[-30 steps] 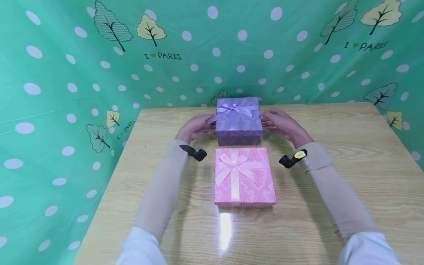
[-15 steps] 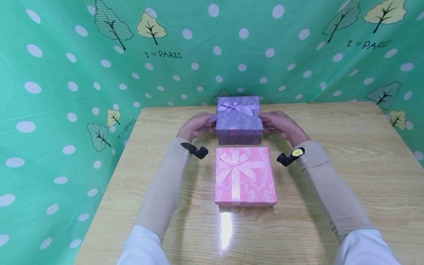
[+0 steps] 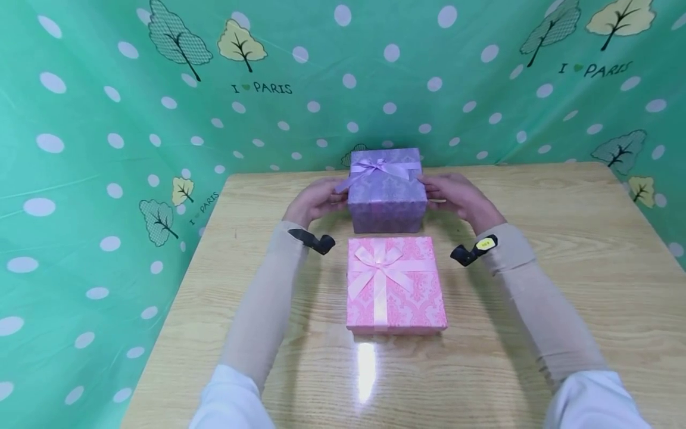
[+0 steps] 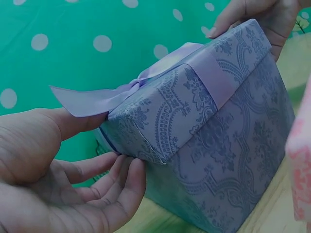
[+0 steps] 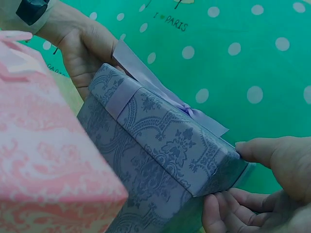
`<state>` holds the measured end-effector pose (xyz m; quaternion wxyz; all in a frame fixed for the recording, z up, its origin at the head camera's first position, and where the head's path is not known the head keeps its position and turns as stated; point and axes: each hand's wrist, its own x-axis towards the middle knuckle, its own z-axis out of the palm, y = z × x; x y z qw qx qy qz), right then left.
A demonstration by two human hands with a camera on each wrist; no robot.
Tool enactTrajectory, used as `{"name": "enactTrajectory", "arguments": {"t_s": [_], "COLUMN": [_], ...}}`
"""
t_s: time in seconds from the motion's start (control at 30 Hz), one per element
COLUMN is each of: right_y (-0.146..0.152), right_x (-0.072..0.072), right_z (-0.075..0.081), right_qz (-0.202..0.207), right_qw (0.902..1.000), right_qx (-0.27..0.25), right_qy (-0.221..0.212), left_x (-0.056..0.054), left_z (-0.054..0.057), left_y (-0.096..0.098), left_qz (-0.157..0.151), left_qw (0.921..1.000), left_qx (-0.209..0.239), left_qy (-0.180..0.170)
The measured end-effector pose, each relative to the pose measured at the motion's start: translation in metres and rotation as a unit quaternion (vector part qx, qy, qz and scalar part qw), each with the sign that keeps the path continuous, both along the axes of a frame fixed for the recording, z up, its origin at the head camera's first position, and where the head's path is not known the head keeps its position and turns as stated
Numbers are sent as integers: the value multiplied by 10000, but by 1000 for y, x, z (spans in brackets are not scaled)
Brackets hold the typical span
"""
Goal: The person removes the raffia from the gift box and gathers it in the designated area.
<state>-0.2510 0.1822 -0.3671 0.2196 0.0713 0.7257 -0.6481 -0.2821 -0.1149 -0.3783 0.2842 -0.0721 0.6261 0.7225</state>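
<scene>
A purple patterned gift box [image 3: 388,220] stands at the back of the table, its lid [image 3: 391,187] trimmed with a purple ribbon bow [image 3: 375,167]. My left hand [image 3: 317,201] pinches the lid's left side, thumb at the top edge and fingertips under the rim, as the left wrist view shows. On the opposite side my right hand [image 3: 460,198] holds the lid the same way, with its thumb [image 5: 257,149] at the top edge. The lid still overlaps the box's walls. Whatever is inside the box is hidden.
Just in front stands a pink patterned gift box [image 3: 399,304] with a pale pink bow, its lid on. Both rest on a wooden table [image 3: 589,250]. A green dotted cloth [image 3: 300,77] hangs close behind the purple box.
The purple lid has risen a little, while the box's base has stayed on the table. My right fingers have come in from beside the box to its lid.
</scene>
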Motion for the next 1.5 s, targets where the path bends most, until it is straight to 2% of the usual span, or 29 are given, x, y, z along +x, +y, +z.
{"name": "enactTrajectory", "arguments": {"t_s": [0.13, 0.23, 0.37, 0.57, 0.67, 0.73, 0.9, 1.03, 1.17, 1.27, 1.37, 1.5], "right_y": [-2, -3, -7, -13, -16, -20, -35, -47, -59, -71, -83, -97], "right_x": [0, 1, 3, 10, 14, 15, 17, 17, 17, 16, 13, 7], "right_z": [10, 21, 38, 58, 65, 67, 70, 73, 72, 69, 65, 59], "right_qz": [-83, -126, -161, -275, -301, -333, -411, -462, -579, -661, -569, -228], "right_qw": [9995, 9980, 9949, 9844, 9786, 9778, 9746, 9666, 9715, 9781, 9829, 9877], "right_qx": [-225, -392, -188, 108, 147, -90, -1294, -2042, -1937, -1616, -1428, -1354], "right_qy": [202, 477, 983, 1737, 2030, 2068, 1780, 1478, 1235, 1135, 1012, 749], "left_x": [1, 2, 4, 10, 12, 14, 16, 17, 18, 20, 23, 27], "left_z": [11, 23, 42, 68, 76, 79, 82, 84, 85, 84, 80, 75], "left_y": [-3, -5, -7, -15, -20, -23, -29, -39, -52, -62, -74, -94], "left_qz": [-50, -91, -21, 77, 224, 331, 522, 622, 661, 522, 381, 132], "left_qw": [9995, 9980, 9945, 9826, 9756, 9725, 9682, 9720, 9761, 9774, 9793, 9807], "left_qx": [221, 306, 83, -215, -321, -298, -11, 91, -31, -227, -553, -954], "left_qy": [224, 543, 1047, 1844, 2159, 2288, 2446, 2264, 2071, 2035, 1908, 1701]}}
